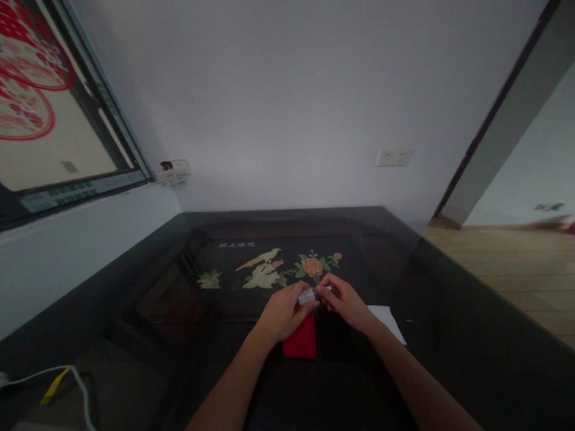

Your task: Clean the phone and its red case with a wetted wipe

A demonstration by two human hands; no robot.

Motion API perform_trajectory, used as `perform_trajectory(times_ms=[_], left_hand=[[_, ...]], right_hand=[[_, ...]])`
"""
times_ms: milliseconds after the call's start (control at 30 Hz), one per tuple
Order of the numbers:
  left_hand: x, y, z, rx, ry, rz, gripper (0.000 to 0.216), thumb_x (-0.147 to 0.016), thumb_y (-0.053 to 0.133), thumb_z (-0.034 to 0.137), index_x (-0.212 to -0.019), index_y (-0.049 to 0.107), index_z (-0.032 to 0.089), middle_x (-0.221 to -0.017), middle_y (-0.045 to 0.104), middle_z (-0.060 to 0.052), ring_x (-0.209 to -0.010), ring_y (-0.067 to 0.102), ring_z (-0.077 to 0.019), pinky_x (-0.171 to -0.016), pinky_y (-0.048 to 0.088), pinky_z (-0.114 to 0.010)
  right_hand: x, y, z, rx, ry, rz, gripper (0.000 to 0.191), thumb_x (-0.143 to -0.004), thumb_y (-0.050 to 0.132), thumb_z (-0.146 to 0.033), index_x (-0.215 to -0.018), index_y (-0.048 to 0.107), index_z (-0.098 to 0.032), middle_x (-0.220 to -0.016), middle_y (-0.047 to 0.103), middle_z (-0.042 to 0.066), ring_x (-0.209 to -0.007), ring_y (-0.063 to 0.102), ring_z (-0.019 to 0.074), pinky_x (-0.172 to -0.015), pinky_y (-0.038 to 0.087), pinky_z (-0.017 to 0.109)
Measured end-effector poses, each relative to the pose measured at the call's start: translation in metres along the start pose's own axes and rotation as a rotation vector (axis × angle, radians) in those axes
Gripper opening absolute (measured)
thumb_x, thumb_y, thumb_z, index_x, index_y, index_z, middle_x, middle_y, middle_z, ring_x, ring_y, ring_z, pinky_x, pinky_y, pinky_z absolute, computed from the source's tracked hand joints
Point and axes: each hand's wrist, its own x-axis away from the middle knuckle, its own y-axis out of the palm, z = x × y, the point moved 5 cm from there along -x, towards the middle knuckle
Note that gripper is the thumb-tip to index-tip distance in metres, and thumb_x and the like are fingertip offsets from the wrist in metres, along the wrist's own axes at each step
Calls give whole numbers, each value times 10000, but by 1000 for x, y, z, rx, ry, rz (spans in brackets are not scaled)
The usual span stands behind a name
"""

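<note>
Over the dark tabletop, my left hand (284, 310) is closed around a small white object (307, 296), whose kind is too small to make out. It looks short and blocky, with a narrower greyish end towards the right. At that end my right hand (340, 299) pinches a small pale piece (329, 288); whether the two parts are joined cannot be told. Below the left hand lies a flat red rectangular item (300, 339) on the table, its upper end hidden by the fingers. A white sheet of paper (387, 321) is partly covered by my right forearm.
The glossy black table (422, 287) has an inlaid picture of birds and flowers (265, 272). Its far edge meets a pale wall with sockets (395, 158). A white cable (79, 383) with a yellow tag (54, 386) runs at the lower left. A window stands at upper left.
</note>
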Motion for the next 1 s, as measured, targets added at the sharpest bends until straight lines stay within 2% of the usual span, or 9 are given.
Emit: perform_trajectory(times_ms=[300,467,567,733,900,1000], left_hand=[[0,-2,-1,39,-21,-29,270,-998,513,462,-1137,606,249,-1001,697,-30,-899,656,-205,-780,445,-269],[1,-4,-1,81,-70,-50,335,-1018,449,504,-1017,636,226,-810,668,-8,-732,622,-173,-645,381,-244],[1,-6,1,103,-73,-26,359,-1020,439,508,-975,640,215,-754,647,1,-677,599,-159,-622,356,-241],[0,-7,1,65,-76,24,328,-1005,473,504,-982,634,219,-711,623,12,-653,592,-157,-609,338,-241],[0,-3,-1,39,-62,0,306,-993,499,497,-1006,642,227,-767,658,-2,-701,618,-169,-634,359,-244],[0,-1,-2,47,-65,-7,314,-998,489,499,-1026,643,226,-777,667,-6,-701,619,-171,-637,365,-246]], right_hand=[[1,2,5,-51,-8,-58,328,-958,590,-550,-932,569,-224,-673,547,-47,-547,517,120,-497,408,233],[1,3,0,-108,-32,-80,286,-946,639,-500,-1010,585,-227,-714,568,-40,-572,526,120,-529,417,241],[1,3,-2,-128,-26,-73,279,-940,655,-482,-1042,596,-230,-766,592,-26,-570,529,115,-514,421,238],[0,0,-3,-197,-18,-38,357,-910,685,-492,-1148,571,-252,-894,632,10,-735,620,159,-520,445,228],[-2,0,2,-136,39,-56,333,-953,597,-537,-930,617,-205,-708,606,-12,-582,556,127,-484,399,225],[-2,-3,0,-137,32,-56,308,-930,645,-513,-974,638,-207,-745,628,-4,-606,557,130,-525,435,239]])
